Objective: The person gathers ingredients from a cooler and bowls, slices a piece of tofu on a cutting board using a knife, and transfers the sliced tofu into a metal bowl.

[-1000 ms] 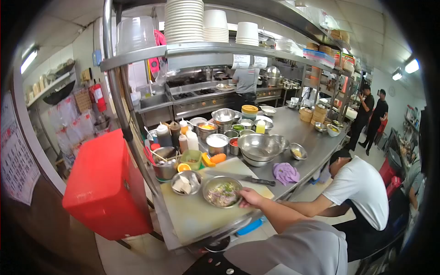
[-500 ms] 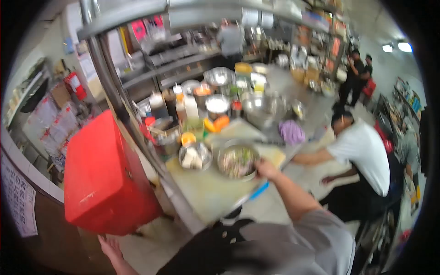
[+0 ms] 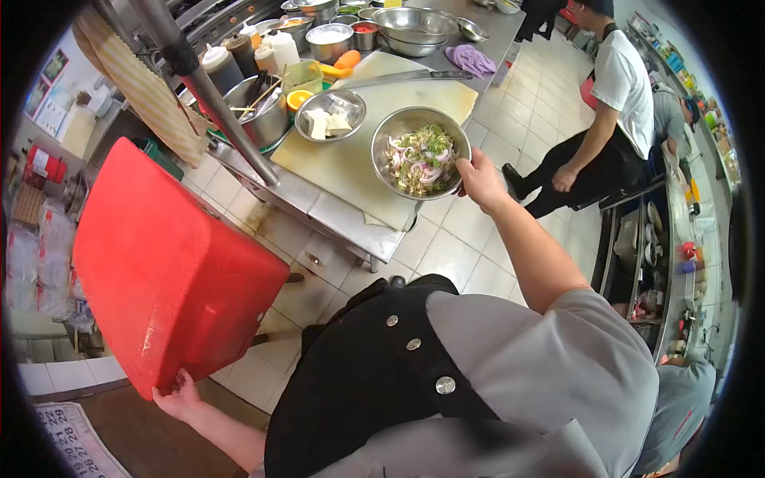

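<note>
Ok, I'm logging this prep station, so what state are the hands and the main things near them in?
Food bowl: uncovered, holding sliced and shredded food
Right hand: closed on the food bowl's rim
Red box: appears shut
Left hand: at the red box's corner, grip unclear
White-block bowl: uncovered
Knife: unheld, lying flat
Orange: cut, face exposed
Purple cloth: crumpled

Low in the frame I see a light-grey, short-sleeved cloth shirt (image 3: 550, 350) and, left of it, a black cloth apron (image 3: 351, 382) bearing three round, shiny silver metal studs (image 3: 445, 385) in a diagonal row.
</note>
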### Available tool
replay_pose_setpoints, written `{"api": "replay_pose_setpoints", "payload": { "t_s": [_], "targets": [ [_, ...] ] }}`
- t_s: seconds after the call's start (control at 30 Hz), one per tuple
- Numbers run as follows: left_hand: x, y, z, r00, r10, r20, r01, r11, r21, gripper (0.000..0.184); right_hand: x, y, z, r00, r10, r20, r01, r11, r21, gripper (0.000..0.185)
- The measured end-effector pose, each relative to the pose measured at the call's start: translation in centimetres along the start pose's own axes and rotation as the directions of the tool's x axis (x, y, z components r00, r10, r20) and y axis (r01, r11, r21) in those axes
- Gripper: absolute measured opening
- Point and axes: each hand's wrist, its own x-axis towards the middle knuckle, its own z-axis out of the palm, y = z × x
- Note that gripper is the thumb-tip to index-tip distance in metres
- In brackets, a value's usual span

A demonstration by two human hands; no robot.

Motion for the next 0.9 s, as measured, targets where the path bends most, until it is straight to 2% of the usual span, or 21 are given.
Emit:
{"api": "replay_pose_setpoints", "payload": {
  "t_s": [0.2,0.3,0.37,0.43,0.5,0.53,0.57,0.63,0.7,0.83,0.87,0.9],
  "targets": [
    [0.8,0.8,1.0,0.992,-0.029,-0.123,0.013,0.992,-0.129,0.044,-1.5,0.8,0.7,0.994,-0.013,0.107,0.011,1.0,0.014,0.041],
    [-1.5,2.6,3.1,0.983,0.18,0.047,-0.175,0.98,-0.095,0.041,-1.3,2.3,0.7,0.99,0.011,0.139,-0.015,0.999,0.03,0.04],
    [-6.2,3.7,5.9,0.93,0.256,0.262,-0.236,0.966,-0.108,0.037,-0.2,3.7,0.9,0.987,0.026,0.158,-0.03,0.999,0.025,0.039],
    [-7.9,4.8,7.7,0.899,0.268,0.347,-0.223,0.961,-0.166,0.034,0.3,3.7,1.0,0.98,-0.008,0.2,-0.013,0.994,0.108,0.039],
    [-12.5,4.5,11.0,0.791,0.348,0.503,-0.27,0.937,-0.223,0.028,1.1,4.1,1.1,0.983,-0.026,0.184,0.004,0.993,0.121,0.037],
    [-13.4,4.3,11.8,0.687,0.34,0.642,-0.287,0.939,-0.191,0.028,1.7,4.8,1.2,0.992,0.028,0.122,-0.041,0.994,0.106,0.035],
    [-16.1,3.2,14.4,0.722,0.436,0.537,-0.422,0.893,-0.157,0.039,1.9,4.9,1.6,0.991,-0.006,0.133,-0.023,0.976,0.215,0.033],
    [-19.8,2.2,17.7,0.652,0.499,0.571,-0.54,0.834,-0.113,0.044,2.6,5.6,1.3,0.977,0.001,0.215,-0.06,0.961,0.271,0.034],
    [-21.3,1.3,19.6,0.464,0.517,0.719,-0.632,0.762,-0.14,0.047,2.6,5.5,1.5,0.977,-0.014,0.211,-0.056,0.944,0.326,0.035],
    [-24.5,-0.1,23.6,0.276,0.342,0.898,-0.74,0.672,-0.029,0.045,4.2,4.9,2.0,0.97,0.009,0.245,-0.096,0.933,0.346,0.036],
    [-24.5,-0.5,24.1,0.208,0.295,0.932,-0.722,0.69,-0.057,0.043,4.5,4.7,2.1,0.967,0.011,0.253,-0.101,0.932,0.349,0.037],
    [-24.4,-0.6,24.6,0.222,0.269,0.937,-0.758,0.653,-0.008,0.043,4.7,4.4,2.2,0.966,0.016,0.257,-0.109,0.93,0.35,0.037]
  ]
}}
